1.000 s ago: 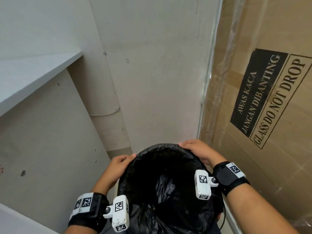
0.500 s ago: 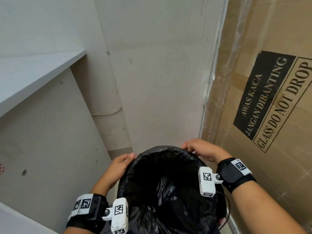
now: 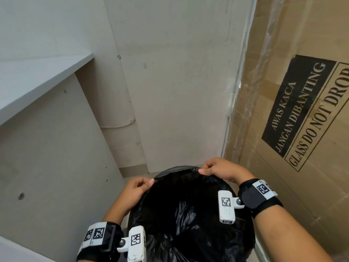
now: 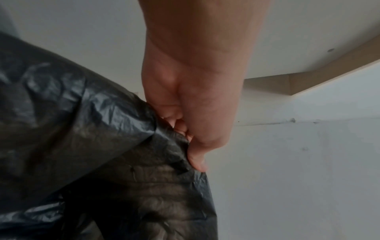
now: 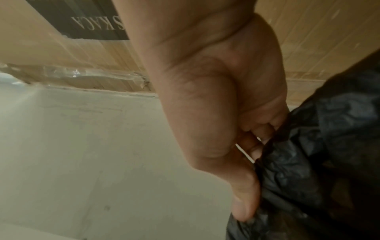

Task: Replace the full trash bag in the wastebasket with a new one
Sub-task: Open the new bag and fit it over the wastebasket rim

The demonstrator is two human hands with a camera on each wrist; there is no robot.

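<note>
Item: bag (image 3: 188,210), black, in wastebasket (image 3: 170,170) below my grips. Left grip (image 3: 135,190) pinches its near-left rim; right grip (image 3: 222,170) pinches its far-right rim. Step: freeing the full bag, I judge. Next: lift both edges evenly, gather the mouth.

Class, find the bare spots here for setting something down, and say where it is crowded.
The shelf top by the left wall is bare. A floor strip shows beyond the wastebasket. Crowded: both hands, left hand and right hand, pinch the trash bag beside the cardboard box.

Left hand (image 3: 135,190) and right hand (image 3: 222,170) reach forward, fingers (image 4: 197,162) curled in pinching grips.
</note>
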